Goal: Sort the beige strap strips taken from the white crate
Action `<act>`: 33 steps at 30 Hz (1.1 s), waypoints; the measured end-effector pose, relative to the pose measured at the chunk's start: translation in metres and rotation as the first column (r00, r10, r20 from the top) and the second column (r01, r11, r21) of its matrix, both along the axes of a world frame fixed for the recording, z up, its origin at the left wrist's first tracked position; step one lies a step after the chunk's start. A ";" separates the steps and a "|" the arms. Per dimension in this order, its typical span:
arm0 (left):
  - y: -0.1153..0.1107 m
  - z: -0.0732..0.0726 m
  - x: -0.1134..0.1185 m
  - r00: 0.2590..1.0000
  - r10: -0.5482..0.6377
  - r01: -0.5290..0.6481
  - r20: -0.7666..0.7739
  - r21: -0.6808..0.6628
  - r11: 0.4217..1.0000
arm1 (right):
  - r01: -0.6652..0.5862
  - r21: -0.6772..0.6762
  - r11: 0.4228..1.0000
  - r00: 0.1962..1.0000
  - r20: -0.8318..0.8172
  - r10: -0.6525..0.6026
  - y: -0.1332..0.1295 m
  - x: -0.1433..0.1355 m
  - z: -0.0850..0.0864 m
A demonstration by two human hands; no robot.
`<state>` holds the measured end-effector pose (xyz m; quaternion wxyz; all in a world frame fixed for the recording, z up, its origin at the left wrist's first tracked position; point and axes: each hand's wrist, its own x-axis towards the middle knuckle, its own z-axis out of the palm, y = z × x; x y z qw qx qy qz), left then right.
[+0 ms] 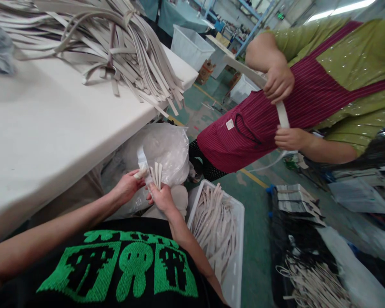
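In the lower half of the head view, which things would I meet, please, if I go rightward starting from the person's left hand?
Left hand → right hand → white plastic tub → loose heap of pale strips.

A workshop interior, tilted in view. A large white-topped table fills the upper left, one corner jutting toward the middle. The floor is green, crossed by a yellow line that shows in separate stretches. Beyond the table, a surface draped in teal cloth stands near the top. In front of it sits a white plastic bin, with a brown cardboard box just beside it on the floor. Farther back, blue metal shelving carries blurred, mixed items. At top right, a long, bright tube light glows overhead.
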<state>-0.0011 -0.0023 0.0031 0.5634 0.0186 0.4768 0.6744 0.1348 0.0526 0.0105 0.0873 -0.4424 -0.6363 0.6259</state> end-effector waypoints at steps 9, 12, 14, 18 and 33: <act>-0.002 -0.002 -0.003 0.999 -0.026 0.027 0.024 -0.026 0.999 | -0.015 0.019 1.000 1.000 -0.004 0.015 0.000 0.004 0.000; 0.004 0.001 -0.009 0.995 0.094 -0.093 0.026 -0.027 0.995 | -0.030 0.013 0.999 1.000 0.000 0.030 0.000 0.004 0.000; 0.004 0.003 -0.008 0.998 0.049 -0.049 0.036 -0.012 0.999 | -0.026 0.015 1.000 1.000 0.010 0.025 0.001 0.003 0.001; -0.003 0.002 -0.002 0.997 -0.065 0.066 0.036 -0.003 0.998 | -0.030 0.035 0.999 1.000 0.001 0.030 0.002 0.004 0.001; 0.002 0.012 -0.008 0.994 0.054 -0.051 -0.093 0.040 0.998 | -0.042 -0.009 0.999 0.999 -0.029 0.042 0.004 0.003 -0.003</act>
